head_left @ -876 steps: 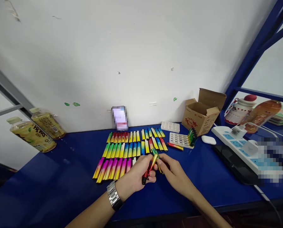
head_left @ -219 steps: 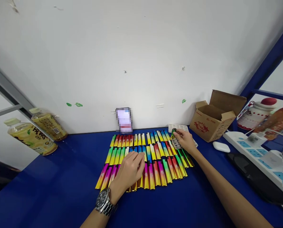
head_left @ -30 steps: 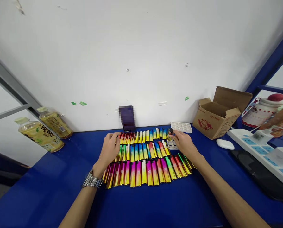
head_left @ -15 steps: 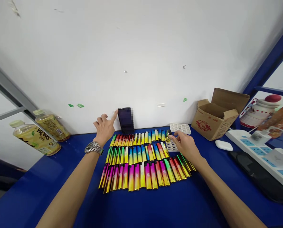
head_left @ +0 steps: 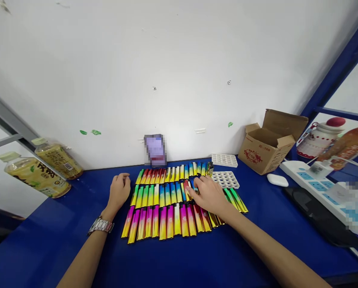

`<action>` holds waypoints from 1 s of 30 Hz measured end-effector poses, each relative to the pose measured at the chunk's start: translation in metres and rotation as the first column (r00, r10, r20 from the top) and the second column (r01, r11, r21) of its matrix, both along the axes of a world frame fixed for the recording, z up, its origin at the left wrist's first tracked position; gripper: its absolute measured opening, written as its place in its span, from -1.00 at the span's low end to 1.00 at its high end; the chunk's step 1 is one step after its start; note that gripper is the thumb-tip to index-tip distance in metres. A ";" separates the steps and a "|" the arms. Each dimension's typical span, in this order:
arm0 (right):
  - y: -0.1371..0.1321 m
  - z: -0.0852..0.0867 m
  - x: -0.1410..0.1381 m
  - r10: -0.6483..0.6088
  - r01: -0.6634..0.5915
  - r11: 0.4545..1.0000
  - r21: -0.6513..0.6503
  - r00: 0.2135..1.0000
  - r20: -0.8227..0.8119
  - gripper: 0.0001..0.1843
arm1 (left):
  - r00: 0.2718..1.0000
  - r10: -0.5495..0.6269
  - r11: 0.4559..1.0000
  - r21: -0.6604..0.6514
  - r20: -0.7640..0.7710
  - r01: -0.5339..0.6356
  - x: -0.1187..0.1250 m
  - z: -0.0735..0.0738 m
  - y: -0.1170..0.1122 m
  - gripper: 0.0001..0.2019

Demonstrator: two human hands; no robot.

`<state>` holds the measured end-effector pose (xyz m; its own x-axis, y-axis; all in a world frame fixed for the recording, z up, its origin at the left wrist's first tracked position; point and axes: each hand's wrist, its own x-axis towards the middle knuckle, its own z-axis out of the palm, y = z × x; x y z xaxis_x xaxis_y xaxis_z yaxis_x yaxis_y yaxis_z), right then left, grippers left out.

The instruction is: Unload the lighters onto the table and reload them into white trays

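Observation:
Three rows of shiny multicoloured lighters (head_left: 167,196) lie side by side on the blue table (head_left: 61,240). My right hand (head_left: 207,195) rests flat on the middle row, fingers stretched over a red-and-yellow lighter (head_left: 187,189). My left hand (head_left: 119,191), with a metal watch on the wrist, lies on the table just left of the rows, fingers loosely curled and holding nothing. A phone (head_left: 155,150) with a lit screen leans against the white wall behind the rows.
Two white plastic trays (head_left: 225,179) lie right of the lighters, an open cardboard box (head_left: 264,146) behind them. A white pebble-shaped item (head_left: 276,180), a power strip (head_left: 312,182) and a dark flat slab (head_left: 320,214) sit at right. Two tea bottles (head_left: 43,170) stand at left.
My left hand has come back from the phone to the table beside the rows, and the phone screen is lit. My right hand moved left from the tray onto the middle row.

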<state>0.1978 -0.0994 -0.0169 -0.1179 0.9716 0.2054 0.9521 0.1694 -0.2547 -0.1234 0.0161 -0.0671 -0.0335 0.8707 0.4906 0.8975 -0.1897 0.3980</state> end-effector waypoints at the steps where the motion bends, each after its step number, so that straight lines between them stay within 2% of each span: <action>1: 0.001 0.001 -0.006 -0.019 0.019 1.000 -0.022 1.000 0.000 -0.57 | 1.000 0.003 1.000 0.001 0.000 -0.003 0.000 0.000 0.000 -0.76; 4: 0.006 0.004 -0.021 -0.035 0.037 0.993 -0.109 0.999 0.026 -0.55 | 1.000 0.009 1.000 -0.011 -0.022 -0.009 0.001 -0.001 0.001 -0.75; 9: 0.012 0.003 -0.025 -0.047 0.045 0.979 -0.198 0.999 -0.004 -0.80 | 1.000 0.014 0.999 -0.040 -0.025 -0.015 0.002 -0.002 0.000 -0.74; 11: 0.012 0.002 -0.019 -0.043 0.028 0.984 -0.174 0.995 -0.085 -0.86 | 0.999 0.022 0.998 -0.054 -0.035 -0.024 0.003 -0.002 -0.001 -0.73; 13: 0.012 0.001 -0.012 -0.018 -0.008 0.992 -0.124 0.977 -0.212 -0.83 | 0.998 0.028 0.997 -0.066 -0.051 -0.031 0.003 -0.002 -0.001 -0.72; 15: 0.011 -0.002 -0.003 0.016 -0.053 0.995 -0.088 0.925 -0.379 -0.83 | 0.997 0.029 0.996 -0.079 -0.069 -0.034 0.003 -0.002 -0.001 -0.70; 17: 0.011 -0.004 0.005 0.044 -0.120 0.989 -0.092 0.810 -0.585 -0.88 | 0.995 0.029 0.995 -0.096 -0.090 -0.037 0.004 -0.001 -0.002 -0.69; 20: 0.011 -0.009 0.012 0.044 -0.255 0.962 -0.098 0.498 -0.866 -0.96 | 0.993 0.029 0.992 -0.120 -0.117 -0.043 0.004 0.000 -0.002 -0.68; 22: 0.011 -0.012 0.014 -0.010 -0.303 0.947 -0.102 0.291 -0.957 -0.92 | 0.991 0.031 0.991 -0.124 -0.128 -0.047 0.005 0.000 -0.003 -0.67; 24: 0.012 -0.013 0.015 -0.088 -0.321 0.938 -0.130 0.142 -0.986 -0.87 | 0.990 0.031 0.992 -0.120 -0.138 -0.048 0.005 0.001 -0.003 -0.68; 26: 0.013 -0.012 0.015 -0.176 -0.320 0.930 -0.183 0.048 -0.983 -0.69 | 0.989 0.025 0.992 -0.120 -0.146 -0.043 0.005 0.001 -0.003 -0.68; 28: 0.013 -0.010 0.014 -0.267 -0.298 0.921 -0.252 -0.009 -0.964 -0.47 | 0.988 0.022 0.991 -0.125 -0.150 -0.041 0.006 0.002 -0.004 -0.67; 30: 0.013 -0.008 0.013 -0.335 -0.252 0.916 -0.312 -0.049 -0.941 -0.40 | 0.988 0.024 0.990 -0.131 -0.153 -0.045 0.006 0.002 -0.004 -0.66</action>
